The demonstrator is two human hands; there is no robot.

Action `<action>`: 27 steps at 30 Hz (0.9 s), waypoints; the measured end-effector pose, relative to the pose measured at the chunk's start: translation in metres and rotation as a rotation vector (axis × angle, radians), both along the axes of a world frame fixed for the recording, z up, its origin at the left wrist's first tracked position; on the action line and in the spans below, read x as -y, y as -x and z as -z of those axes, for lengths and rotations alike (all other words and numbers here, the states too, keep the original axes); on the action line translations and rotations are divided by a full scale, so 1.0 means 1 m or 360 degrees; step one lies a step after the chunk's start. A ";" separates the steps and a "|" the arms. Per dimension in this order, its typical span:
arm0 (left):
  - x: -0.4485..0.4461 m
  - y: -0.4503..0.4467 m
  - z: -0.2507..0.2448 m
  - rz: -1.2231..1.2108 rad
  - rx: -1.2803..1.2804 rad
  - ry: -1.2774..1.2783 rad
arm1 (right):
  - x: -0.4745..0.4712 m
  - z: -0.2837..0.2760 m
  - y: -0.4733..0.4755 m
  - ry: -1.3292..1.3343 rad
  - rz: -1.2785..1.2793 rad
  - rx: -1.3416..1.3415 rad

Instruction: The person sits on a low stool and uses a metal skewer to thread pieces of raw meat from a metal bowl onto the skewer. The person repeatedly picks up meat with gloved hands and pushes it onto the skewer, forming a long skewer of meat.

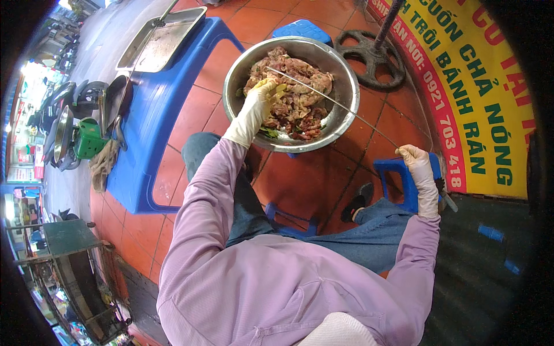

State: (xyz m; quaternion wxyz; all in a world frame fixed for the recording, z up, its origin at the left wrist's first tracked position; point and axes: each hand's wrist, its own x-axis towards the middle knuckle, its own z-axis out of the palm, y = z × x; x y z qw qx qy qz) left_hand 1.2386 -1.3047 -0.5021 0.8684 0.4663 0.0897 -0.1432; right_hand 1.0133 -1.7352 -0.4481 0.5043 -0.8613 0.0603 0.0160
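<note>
A round metal basin [351,113] in front of me holds raw sliced meat [309,78] with some green leaves at its lower left side. My left hand [262,96], in a pale glove smeared yellowish at the fingers, is at the meat on the basin's left side; what its fingers hold, if anything, is hidden. Out at the right, my gloved right hand [412,155] grips the end of a long thin metal skewer [346,108]. The skewer slants up and left across the basin's rim, and its far tip lies over the meat, just above my left hand.
A blue plastic table [162,104] at the left carries a metal tray [166,41]. Beside it are a green scale [89,139] and a cloth [104,166]. A blue stool [400,175] stands under my right hand, near an iron wheel-shaped base [368,60] and a yellow sign [489,108].
</note>
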 end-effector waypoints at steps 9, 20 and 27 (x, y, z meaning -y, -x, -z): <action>-0.004 -0.014 0.000 -0.0188 -0.0145 0.0449 | -0.015 -0.012 0.007 0.0024 0.0024 -0.0097; -0.009 -0.020 0.001 -0.0256 0.0155 0.0439 | -0.015 -0.011 0.006 0.0144 -0.0027 -0.0073; -0.011 -0.020 -0.006 -0.0220 0.0194 0.0297 | -0.019 -0.014 0.006 0.0149 -0.0012 -0.0104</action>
